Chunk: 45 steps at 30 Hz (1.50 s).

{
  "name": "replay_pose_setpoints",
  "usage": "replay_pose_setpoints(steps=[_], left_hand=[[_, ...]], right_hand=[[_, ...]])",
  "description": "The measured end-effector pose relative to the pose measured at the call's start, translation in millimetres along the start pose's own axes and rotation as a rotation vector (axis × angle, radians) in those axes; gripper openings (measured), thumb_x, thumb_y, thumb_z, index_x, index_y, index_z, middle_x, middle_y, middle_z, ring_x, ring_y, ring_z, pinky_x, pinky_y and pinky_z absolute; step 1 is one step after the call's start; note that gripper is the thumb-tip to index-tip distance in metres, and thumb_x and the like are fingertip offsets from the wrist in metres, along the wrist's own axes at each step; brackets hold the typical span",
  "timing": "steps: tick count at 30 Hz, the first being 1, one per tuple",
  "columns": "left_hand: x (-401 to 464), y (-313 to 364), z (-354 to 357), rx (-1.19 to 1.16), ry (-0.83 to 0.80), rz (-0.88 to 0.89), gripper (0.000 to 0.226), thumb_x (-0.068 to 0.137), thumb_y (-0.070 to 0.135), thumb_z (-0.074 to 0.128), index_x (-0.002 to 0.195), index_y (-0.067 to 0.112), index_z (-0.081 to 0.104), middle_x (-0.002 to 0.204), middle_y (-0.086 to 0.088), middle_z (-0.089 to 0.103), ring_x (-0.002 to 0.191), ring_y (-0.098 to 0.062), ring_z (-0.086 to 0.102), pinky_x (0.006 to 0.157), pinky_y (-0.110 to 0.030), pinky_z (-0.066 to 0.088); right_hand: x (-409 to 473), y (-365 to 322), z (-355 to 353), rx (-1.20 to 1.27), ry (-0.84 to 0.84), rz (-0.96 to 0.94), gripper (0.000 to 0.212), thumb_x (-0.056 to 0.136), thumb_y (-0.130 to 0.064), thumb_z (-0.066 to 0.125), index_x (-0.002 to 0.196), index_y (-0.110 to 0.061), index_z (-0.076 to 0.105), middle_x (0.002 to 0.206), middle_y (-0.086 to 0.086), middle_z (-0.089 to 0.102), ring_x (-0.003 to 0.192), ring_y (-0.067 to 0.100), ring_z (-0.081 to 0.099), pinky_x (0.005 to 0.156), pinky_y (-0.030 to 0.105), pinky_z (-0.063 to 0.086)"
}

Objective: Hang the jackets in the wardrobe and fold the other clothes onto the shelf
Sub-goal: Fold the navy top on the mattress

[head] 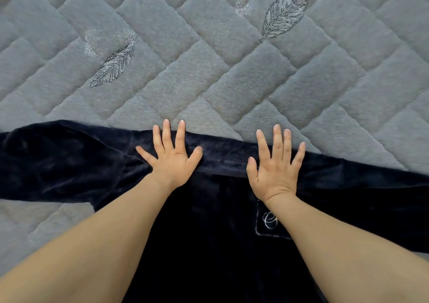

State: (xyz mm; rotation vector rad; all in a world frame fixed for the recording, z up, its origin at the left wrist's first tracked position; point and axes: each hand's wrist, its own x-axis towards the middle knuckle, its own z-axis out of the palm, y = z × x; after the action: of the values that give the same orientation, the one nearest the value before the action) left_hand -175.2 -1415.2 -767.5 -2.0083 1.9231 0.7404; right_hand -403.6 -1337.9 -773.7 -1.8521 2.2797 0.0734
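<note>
1. The dark navy plush fleece garment [220, 244] lies spread flat on the grey quilted bedcover [209, 59], filling the view from 9 through 6 to 3 o'clock.
2. The left hand [170, 157] and right hand [276, 170] press flat on its top band, fingers straight and splayed, gripping nothing.
3. Best smoothed outward toward the sleeves before folding.
4. The chest patch [269, 220] at 5 o'clock bears a looping embroidered monogram, unreadable.

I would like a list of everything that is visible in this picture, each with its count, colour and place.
garment: one, dark navy, plush, spread flat on the quilt, sleeves out to both sides
patch: one, stitched outline with pale emblem, on the garment under the right wrist
quilt: one, grey, under everything
leaf designs: two, dark and silver, on the quilt's far part
left hand: open, pressing the garment's top edge
right hand: open, pressing the same edge
</note>
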Motion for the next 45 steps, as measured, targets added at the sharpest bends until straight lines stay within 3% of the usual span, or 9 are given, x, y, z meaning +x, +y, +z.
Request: replay_pose_setpoints(steps=[10, 18, 24, 27, 29, 32, 37, 41, 45], left_hand=[[-10, 0, -18, -0.037, -0.069, 0.047, 0.079, 0.087, 0.074, 0.015, 0.15, 0.043, -0.021, 0.156, 0.005, -0.036, 0.139, -0.019, -0.041, 0.096, -0.065, -0.032], [-53, -96, -38, 0.081, 0.166, 0.011, 0.07, 0.096, 0.063, 0.006, 0.154, 0.03, -0.016, 0.163, -0.002, -0.02, 0.149, -0.025, -0.021, 0.112, -0.06, -0.02], [-64, -247, -87, -0.42, 0.14, -0.453, 0.059, 0.099, 0.045, 0.033, 0.154, 0.028, 0.02, 0.162, -0.002, 0.008, 0.146, -0.027, 0.008, 0.116, -0.047, 0.014], [-60, -316, -110, -0.957, 0.3, -0.742, 0.059, 0.095, 0.029, 0.049, 0.15, 0.022, 0.029, 0.154, -0.002, 0.018, 0.128, -0.027, 0.038, 0.09, -0.031, 0.033], [-50, -349, -120, -1.288, 0.41, -0.889, 0.063, 0.092, 0.029, 0.056, 0.148, 0.025, 0.029, 0.149, 0.001, 0.022, 0.104, -0.022, 0.05, 0.081, -0.032, 0.042], [-36, -388, -118, -1.72, 0.486, -0.982, 0.063, 0.091, 0.027, 0.062, 0.145, 0.028, 0.03, 0.144, 0.001, 0.037, 0.11, -0.023, 0.052, 0.093, -0.045, 0.049], [-34, -416, -88, -1.884, 0.433, -0.844, 0.042, 0.095, 0.039, 0.059, 0.133, 0.035, 0.044, 0.123, 0.015, 0.053, 0.117, -0.014, 0.046, 0.093, -0.037, 0.032], [-26, -424, -98, -1.946, 0.301, -0.806, 0.057, 0.089, 0.042, 0.065, 0.142, 0.033, 0.044, 0.141, 0.005, 0.051, 0.131, -0.02, 0.046, 0.113, -0.049, 0.03], [-38, -428, -115, -1.944, 0.287, -0.907, 0.034, 0.085, 0.028, 0.068, 0.117, 0.023, 0.06, 0.122, 0.007, 0.054, 0.111, -0.014, 0.048, 0.101, -0.04, 0.038]], right_hand=[[-8, -12, -19, -0.121, -0.083, 0.064, 0.065, 0.096, -0.049, 0.006, 0.157, -0.026, 0.007, 0.164, 0.01, -0.001, 0.151, 0.028, -0.002, 0.119, 0.057, -0.005], [11, -131, -44, 0.045, -0.216, -0.071, 0.06, 0.102, -0.046, 0.018, 0.156, -0.02, 0.016, 0.164, 0.003, 0.007, 0.151, 0.023, 0.002, 0.121, 0.049, 0.0], [40, -284, -43, 0.039, -0.371, -0.213, 0.056, 0.103, -0.044, 0.021, 0.156, -0.028, 0.011, 0.164, 0.0, 0.005, 0.149, 0.034, 0.003, 0.119, 0.054, 0.005], [47, -354, -42, 0.021, -0.384, -0.308, 0.064, 0.102, -0.052, 0.027, 0.155, -0.021, 0.013, 0.161, 0.002, 0.016, 0.147, 0.034, 0.012, 0.119, 0.054, 0.009], [50, -396, -38, 0.011, -0.341, -0.345, 0.07, 0.1, -0.055, 0.028, 0.155, -0.014, 0.014, 0.158, 0.006, 0.022, 0.144, 0.032, 0.022, 0.118, 0.052, 0.014], [53, -452, -33, 0.0, -0.33, -0.444, 0.065, 0.1, -0.051, 0.033, 0.154, -0.02, 0.016, 0.157, 0.006, 0.023, 0.143, 0.033, 0.021, 0.117, 0.055, 0.012], [63, -519, -22, 0.047, -0.296, -0.479, 0.052, 0.098, -0.047, 0.042, 0.143, -0.022, 0.036, 0.139, 0.012, 0.04, 0.128, 0.036, 0.037, 0.108, 0.047, 0.025], [71, -541, -28, 0.092, -0.349, -0.461, 0.031, 0.095, -0.027, 0.045, 0.125, -0.03, 0.054, 0.127, 0.006, 0.049, 0.122, 0.033, 0.041, 0.104, 0.045, 0.027], [74, -530, -39, 0.126, -0.282, -0.477, 0.021, 0.093, -0.028, 0.051, 0.111, -0.032, 0.061, 0.117, 0.003, 0.052, 0.117, 0.03, 0.046, 0.1, 0.043, 0.03]])
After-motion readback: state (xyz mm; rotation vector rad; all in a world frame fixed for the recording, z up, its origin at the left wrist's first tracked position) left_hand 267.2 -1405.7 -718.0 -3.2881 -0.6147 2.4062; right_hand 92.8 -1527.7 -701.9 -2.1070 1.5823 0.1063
